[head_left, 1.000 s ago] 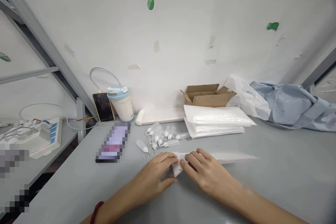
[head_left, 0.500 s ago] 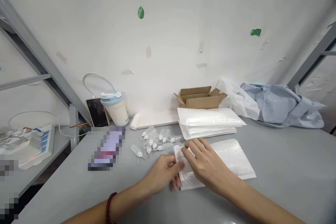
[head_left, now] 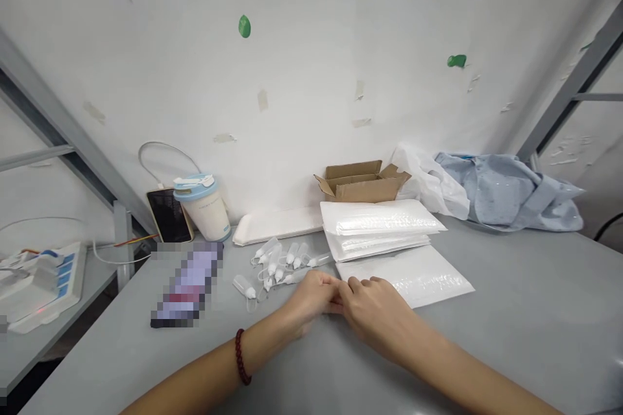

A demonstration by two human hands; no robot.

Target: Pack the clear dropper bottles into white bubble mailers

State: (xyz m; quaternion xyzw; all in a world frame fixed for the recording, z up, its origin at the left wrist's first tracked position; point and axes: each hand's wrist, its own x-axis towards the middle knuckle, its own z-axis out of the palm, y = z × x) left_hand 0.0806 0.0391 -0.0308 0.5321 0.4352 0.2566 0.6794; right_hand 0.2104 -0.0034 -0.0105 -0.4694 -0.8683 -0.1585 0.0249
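My left hand [head_left: 311, 301] and my right hand [head_left: 370, 311] meet at the left end of a white bubble mailer [head_left: 428, 275] that lies on the grey table. The fingers of both hands are bent and pressed together, and what they pinch is hidden. Just above the mailer is a stack of white bubble mailers [head_left: 379, 224], which overlaps its upper edge. Several small clear squeeze bottles [head_left: 275, 262] with white tops lie beyond my left hand. One bottle [head_left: 244, 286] sits apart, nearer my left wrist.
At the back are an open cardboard box [head_left: 367, 189], a flat white pack [head_left: 277, 224], a white plastic bag [head_left: 431, 185] and blue cloth [head_left: 511, 194]. A lidded cup [head_left: 207, 211], a phone [head_left: 170, 214] and a blurred purple item [head_left: 189, 285] stand or lie left. A power strip [head_left: 53, 288] is farther left.
My hands have come together at the mailer's left end, and the right hand has moved down off its top. The mailer now lies partly under the stack. The view has shifted slightly.
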